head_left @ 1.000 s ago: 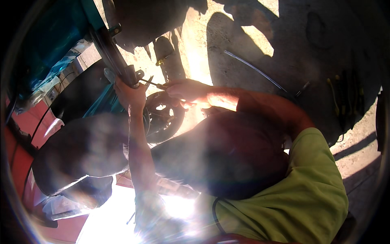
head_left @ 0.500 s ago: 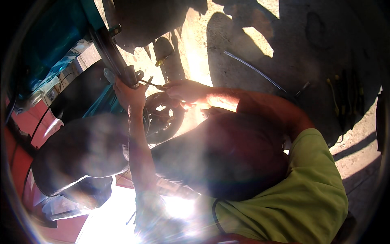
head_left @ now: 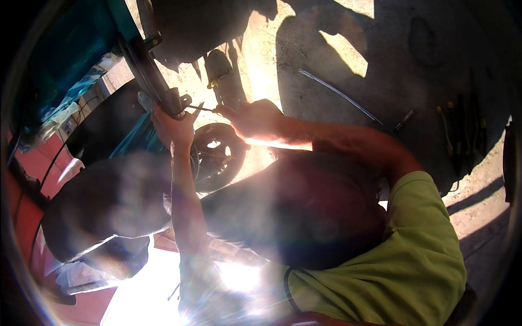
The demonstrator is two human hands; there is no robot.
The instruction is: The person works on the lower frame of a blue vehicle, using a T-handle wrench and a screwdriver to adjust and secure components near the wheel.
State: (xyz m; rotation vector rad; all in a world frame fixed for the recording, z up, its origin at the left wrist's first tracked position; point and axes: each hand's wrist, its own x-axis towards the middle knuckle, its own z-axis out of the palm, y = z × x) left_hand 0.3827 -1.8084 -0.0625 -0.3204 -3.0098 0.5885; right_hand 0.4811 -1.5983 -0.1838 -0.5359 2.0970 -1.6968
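My left hand (head_left: 175, 126) is closed round the lower end of a dark fork-like tube (head_left: 148, 73) that slants down from a teal body panel (head_left: 68, 41). In my closed right hand (head_left: 255, 118) is a thin rod-shaped tool (head_left: 202, 108); its handle is hidden by the fingers. The rod reaches left to a small bracket (head_left: 186, 101) at the tube's lower end; whether it touches is too small to tell. Just below the hands lies a dark wheel (head_left: 220, 157) with cutouts round its hub, partly covered by my leg.
A thin pale tube (head_left: 341, 96) lies on the shaded ground, with a short dark rod (head_left: 405, 119) near its end. Several yellow-and-black handled pliers (head_left: 450, 127) lie farther right. At left are red panels (head_left: 54, 163) and clear plastic wrapping (head_left: 46, 133). Strong glare covers the lower middle.
My right hand has rolled over and risen slightly, its knuckles now higher, and the rod lies closer to level. The left hand keeps its grip on the tube.
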